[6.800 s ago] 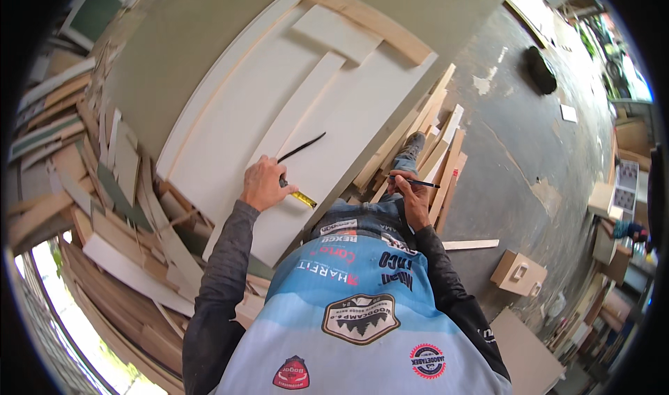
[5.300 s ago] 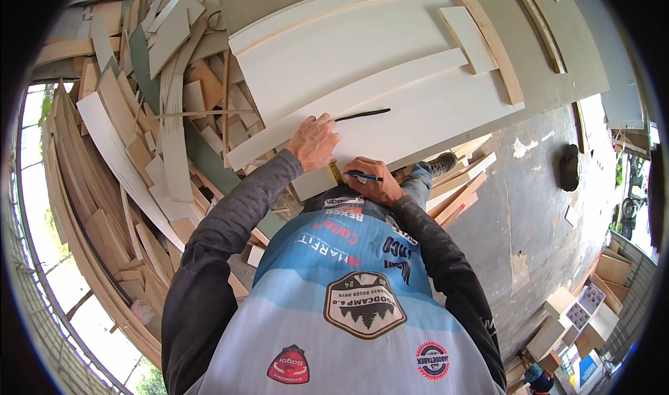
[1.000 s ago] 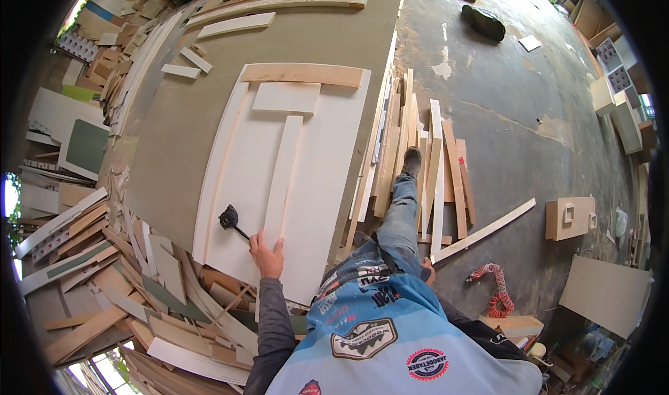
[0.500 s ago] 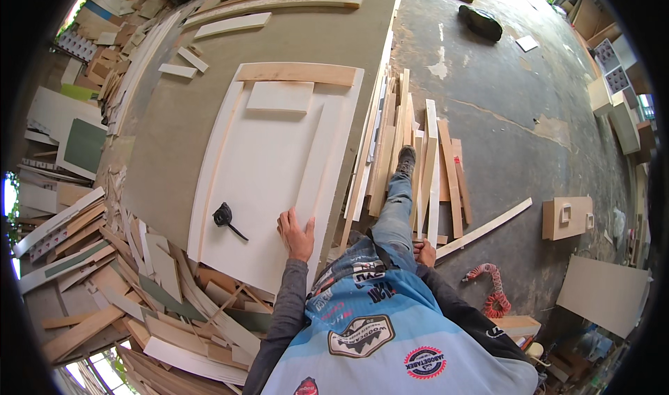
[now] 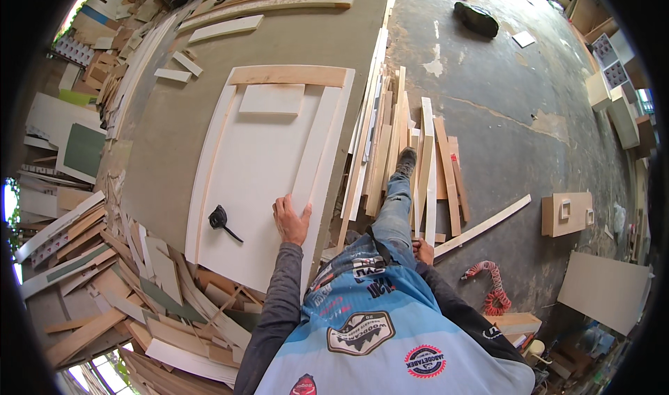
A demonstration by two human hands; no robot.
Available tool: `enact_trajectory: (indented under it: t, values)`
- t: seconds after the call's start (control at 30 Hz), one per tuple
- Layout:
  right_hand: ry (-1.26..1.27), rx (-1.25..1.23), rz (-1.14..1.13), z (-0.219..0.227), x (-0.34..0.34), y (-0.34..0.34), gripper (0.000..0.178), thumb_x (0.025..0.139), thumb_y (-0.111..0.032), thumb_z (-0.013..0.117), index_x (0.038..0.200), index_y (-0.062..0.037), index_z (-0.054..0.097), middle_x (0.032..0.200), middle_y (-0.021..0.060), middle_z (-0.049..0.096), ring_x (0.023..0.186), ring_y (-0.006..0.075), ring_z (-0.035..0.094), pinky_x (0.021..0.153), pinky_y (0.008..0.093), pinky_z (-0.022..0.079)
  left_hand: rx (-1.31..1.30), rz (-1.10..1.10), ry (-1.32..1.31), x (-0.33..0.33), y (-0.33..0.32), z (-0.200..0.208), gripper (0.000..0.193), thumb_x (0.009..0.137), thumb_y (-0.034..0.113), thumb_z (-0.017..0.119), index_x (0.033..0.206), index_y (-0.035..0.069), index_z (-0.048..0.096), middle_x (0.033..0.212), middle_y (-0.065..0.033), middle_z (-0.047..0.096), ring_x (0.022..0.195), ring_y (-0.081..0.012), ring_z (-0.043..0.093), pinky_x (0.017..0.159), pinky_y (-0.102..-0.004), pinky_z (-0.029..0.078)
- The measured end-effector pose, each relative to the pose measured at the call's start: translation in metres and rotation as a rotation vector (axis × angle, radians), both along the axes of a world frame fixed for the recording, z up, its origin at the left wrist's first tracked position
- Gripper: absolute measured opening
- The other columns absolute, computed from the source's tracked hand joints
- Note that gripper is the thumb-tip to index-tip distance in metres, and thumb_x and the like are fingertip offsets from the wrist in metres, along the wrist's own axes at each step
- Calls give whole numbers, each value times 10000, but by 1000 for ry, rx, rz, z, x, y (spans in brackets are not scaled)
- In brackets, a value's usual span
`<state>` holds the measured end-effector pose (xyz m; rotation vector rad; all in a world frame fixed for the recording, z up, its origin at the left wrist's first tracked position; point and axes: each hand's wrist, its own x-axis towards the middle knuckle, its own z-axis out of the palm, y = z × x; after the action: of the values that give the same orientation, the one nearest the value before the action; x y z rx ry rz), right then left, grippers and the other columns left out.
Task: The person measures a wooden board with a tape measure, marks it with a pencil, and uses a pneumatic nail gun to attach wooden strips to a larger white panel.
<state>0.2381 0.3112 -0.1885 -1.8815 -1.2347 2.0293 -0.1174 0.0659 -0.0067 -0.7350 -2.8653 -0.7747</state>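
Note:
My left hand (image 5: pixel 291 219) rests on the white panel (image 5: pixel 244 165), fingers apart, its thumb side against the near end of a white wood strip (image 5: pixel 315 144). That strip lies inside the panel's right edge and reaches a bare wood crosspiece (image 5: pixel 291 76) at the far end. A short white board (image 5: pixel 272 99) lies below the crosspiece. Left of my hand is a black tape measure (image 5: pixel 219 218) with a strap. Low on my right side, my right hand (image 5: pixel 422 251) is closed round the near end of a long pale wood strip (image 5: pixel 430 168); its fingers are partly hidden.
Loose wood strips (image 5: pixel 380 161) lie beside the worktable (image 5: pixel 157 165), around my outstretched foot (image 5: pixel 406 160). Offcuts (image 5: pixel 104 304) heap at the left. On the floor at right are a red coiled hose (image 5: pixel 493 287), a wooden box (image 5: pixel 566 214) and a dark bundle (image 5: pixel 476 19).
My left hand has slid a little forward along the panel. The white strip by it has moved forward, closing the gap to the crosspiece. My right hand looks much the same.

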Motion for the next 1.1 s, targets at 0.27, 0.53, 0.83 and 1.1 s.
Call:
enact_trajectory:
  t: [0.27, 0.53, 0.83, 1.1]
  values:
    - [-14, 97, 161, 13, -21, 25, 433, 1027, -408, 576, 863, -20, 675, 656, 22, 590, 513, 120, 519, 474, 279, 418, 18, -10, 12, 6, 2, 1, 583, 832, 293, 774, 1265, -22, 541, 1167, -187, 539, 1117, -390, 509, 982, -502, 436]
    - [-45, 299, 339, 33, -61, 45, 408, 1011, -368, 576, 856, -6, 685, 679, 27, 618, 556, 109, 554, 498, 278, 449, 29, -22, -15, 5, 2, 1, 621, 846, 297, 768, 1310, -32, 519, 1202, -200, 532, 1135, -395, 502, 998, -502, 428]
    - [103, 939, 865, 115, -154, 38, 203, 932, -215, 628, 1022, -37, 671, 992, 200, 665, 968, 392, 656, 857, 451, 517, 54, 127, -188, 59, -58, 38, 836, 716, 296, 856, 1397, -18, 486, 1285, -209, 492, 1221, -398, 470, 1055, -498, 419]
    - [571, 1384, 1464, 204, -287, -37, 597, 773, -113, 661, 1363, -81, 575, 1456, 165, 468, 1382, 359, 408, 1119, 513, 366, -135, 341, -266, 168, -181, 57, 838, 671, 252, 859, 1400, 18, 518, 1231, -179, 486, 1208, -379, 475, 1045, -491, 415]
